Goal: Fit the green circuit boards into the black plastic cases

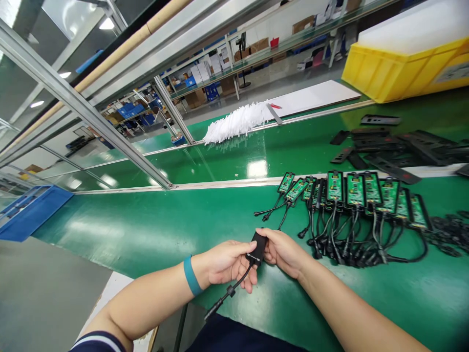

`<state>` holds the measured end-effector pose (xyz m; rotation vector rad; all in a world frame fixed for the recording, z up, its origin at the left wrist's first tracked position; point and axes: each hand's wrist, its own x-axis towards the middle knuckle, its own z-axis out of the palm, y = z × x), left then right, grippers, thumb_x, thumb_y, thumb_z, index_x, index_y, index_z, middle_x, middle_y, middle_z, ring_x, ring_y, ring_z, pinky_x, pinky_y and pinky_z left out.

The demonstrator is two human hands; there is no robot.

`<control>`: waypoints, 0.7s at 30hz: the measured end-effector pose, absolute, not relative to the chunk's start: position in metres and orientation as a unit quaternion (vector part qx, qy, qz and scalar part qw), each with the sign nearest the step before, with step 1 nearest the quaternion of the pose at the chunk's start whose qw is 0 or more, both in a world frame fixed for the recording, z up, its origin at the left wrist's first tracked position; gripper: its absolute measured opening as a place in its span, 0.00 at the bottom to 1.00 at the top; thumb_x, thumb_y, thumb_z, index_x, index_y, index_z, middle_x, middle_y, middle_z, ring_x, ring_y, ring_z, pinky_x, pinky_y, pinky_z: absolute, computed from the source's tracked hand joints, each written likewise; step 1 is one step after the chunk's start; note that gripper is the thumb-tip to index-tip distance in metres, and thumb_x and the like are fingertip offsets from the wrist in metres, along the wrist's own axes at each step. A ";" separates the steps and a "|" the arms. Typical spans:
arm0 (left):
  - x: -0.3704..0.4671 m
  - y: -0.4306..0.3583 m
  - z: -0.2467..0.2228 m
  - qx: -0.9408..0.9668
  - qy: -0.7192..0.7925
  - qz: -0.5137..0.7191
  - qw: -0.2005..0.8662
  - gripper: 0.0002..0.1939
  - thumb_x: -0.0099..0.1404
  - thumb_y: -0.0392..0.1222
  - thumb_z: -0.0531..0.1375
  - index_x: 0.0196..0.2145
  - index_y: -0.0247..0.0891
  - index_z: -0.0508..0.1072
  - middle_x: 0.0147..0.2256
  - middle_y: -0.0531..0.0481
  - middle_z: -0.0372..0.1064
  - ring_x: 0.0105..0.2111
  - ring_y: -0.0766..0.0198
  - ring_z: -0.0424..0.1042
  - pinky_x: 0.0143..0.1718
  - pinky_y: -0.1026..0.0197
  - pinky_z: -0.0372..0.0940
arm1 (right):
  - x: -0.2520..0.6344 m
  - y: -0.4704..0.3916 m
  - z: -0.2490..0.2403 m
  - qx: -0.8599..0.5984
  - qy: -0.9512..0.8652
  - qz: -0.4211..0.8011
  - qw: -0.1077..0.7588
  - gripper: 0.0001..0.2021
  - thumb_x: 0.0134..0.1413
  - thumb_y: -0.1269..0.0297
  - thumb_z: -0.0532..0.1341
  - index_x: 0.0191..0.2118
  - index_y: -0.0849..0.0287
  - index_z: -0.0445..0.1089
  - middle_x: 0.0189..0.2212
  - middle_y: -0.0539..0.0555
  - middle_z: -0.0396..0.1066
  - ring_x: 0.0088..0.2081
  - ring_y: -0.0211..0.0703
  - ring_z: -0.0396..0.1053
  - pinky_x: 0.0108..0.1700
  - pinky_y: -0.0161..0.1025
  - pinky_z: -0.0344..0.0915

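Between my two hands is a small black box (257, 248) with a short black cable (240, 282) that hangs down to the left and ends in a connector. My left hand (230, 264) grips its lower left side, thumb on top and fingers beneath. At its upper right, my right hand (281, 249) pinches the edge with thumb and fingers. A teal band circles my left wrist. Right of my hands, on the green table (146, 225), lie several open black housings with green circuit boards (335, 188) and a tangle of black cables (351, 244).
Black covers (399, 146) are heaped at the back right, below a yellow bin (388, 73). White strips (238, 123) lie beside a white board (315, 99). A blue tray (36, 210) sits at the far left. A metal post (120, 142) slants down to the table's rail.
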<state>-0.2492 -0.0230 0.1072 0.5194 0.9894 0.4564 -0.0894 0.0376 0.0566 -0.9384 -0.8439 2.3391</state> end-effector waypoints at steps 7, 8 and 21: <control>-0.238 -0.045 0.110 0.411 0.500 0.229 0.727 0.22 0.61 0.59 0.58 0.34 0.34 0.66 0.18 0.52 0.69 0.13 0.70 0.66 0.14 0.70 0.52 | -0.087 0.034 0.061 -0.362 -0.441 0.769 0.287 0.18 0.49 0.49 0.62 0.23 0.60 0.64 0.12 0.46 0.63 0.13 0.32 0.59 0.14 0.29 0.50; -0.239 -0.046 0.109 0.428 0.499 0.229 0.718 0.22 0.62 0.59 0.57 0.35 0.34 0.66 0.18 0.52 0.69 0.13 0.70 0.66 0.15 0.70 0.52 | -0.086 0.034 0.064 -0.359 -0.458 0.760 0.291 0.19 0.49 0.48 0.61 0.23 0.60 0.64 0.12 0.46 0.63 0.13 0.32 0.59 0.14 0.28 0.50; -0.230 -0.047 0.068 0.527 0.458 0.278 0.660 0.20 0.64 0.56 0.57 0.32 0.33 0.68 0.28 0.47 0.71 0.26 0.68 0.70 0.30 0.65 0.64 | 0.038 0.009 0.088 -0.502 -0.471 0.636 0.350 0.20 0.50 0.46 0.63 0.24 0.60 0.67 0.18 0.47 0.62 0.20 0.34 0.61 0.21 0.32 0.59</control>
